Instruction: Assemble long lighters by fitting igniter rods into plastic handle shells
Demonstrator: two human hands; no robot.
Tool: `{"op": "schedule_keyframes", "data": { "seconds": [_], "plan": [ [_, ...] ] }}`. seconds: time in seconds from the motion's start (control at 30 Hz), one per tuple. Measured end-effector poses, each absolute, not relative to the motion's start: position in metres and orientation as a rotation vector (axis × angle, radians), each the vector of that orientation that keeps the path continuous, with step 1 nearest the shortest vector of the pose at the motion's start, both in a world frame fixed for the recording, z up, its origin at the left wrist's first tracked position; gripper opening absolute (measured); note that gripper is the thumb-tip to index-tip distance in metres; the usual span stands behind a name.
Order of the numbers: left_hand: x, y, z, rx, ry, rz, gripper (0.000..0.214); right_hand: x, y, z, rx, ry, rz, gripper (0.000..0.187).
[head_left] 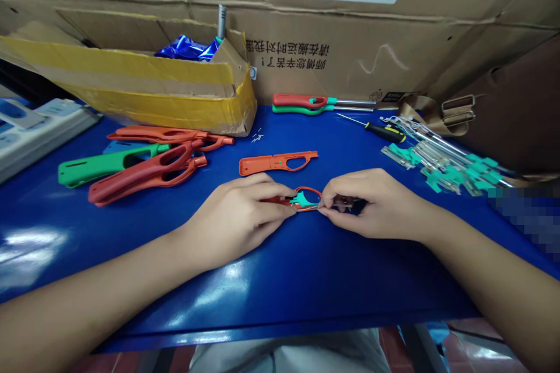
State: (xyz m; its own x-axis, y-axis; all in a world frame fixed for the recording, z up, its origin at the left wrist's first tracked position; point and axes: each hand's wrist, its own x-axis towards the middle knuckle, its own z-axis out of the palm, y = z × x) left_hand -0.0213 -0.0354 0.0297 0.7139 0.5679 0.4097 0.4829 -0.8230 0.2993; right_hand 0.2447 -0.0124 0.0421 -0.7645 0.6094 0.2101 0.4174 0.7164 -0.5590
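My left hand [238, 215] and my right hand [371, 204] meet at the middle of the blue table [280, 280]. Both are closed on one orange lighter shell with a teal trigger [306, 198], the left on its handle end, the right on its front end. Most of the shell is hidden under my fingers. Just beyond it lies a separate orange half-shell [277, 162], untouched.
A pile of orange and green shells [144, 160] lies at the left. Metal tubes with teal triggers [441, 160] and a screwdriver [385, 131] lie at the right. Two assembled lighters [315, 104] rest by the cardboard wall. A taped box [144, 84] stands back left.
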Motion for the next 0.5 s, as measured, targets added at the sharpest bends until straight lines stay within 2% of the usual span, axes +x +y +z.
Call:
{"op": "schedule_keyframes", "data": {
  "seconds": [0.5],
  "plan": [
    [-0.0228,-0.0344,0.0277,2.687,0.858,0.752,0.019,0.2453,-0.0119,0.0429,-0.793,-2.535,0.707,0.004]
  ]
}}
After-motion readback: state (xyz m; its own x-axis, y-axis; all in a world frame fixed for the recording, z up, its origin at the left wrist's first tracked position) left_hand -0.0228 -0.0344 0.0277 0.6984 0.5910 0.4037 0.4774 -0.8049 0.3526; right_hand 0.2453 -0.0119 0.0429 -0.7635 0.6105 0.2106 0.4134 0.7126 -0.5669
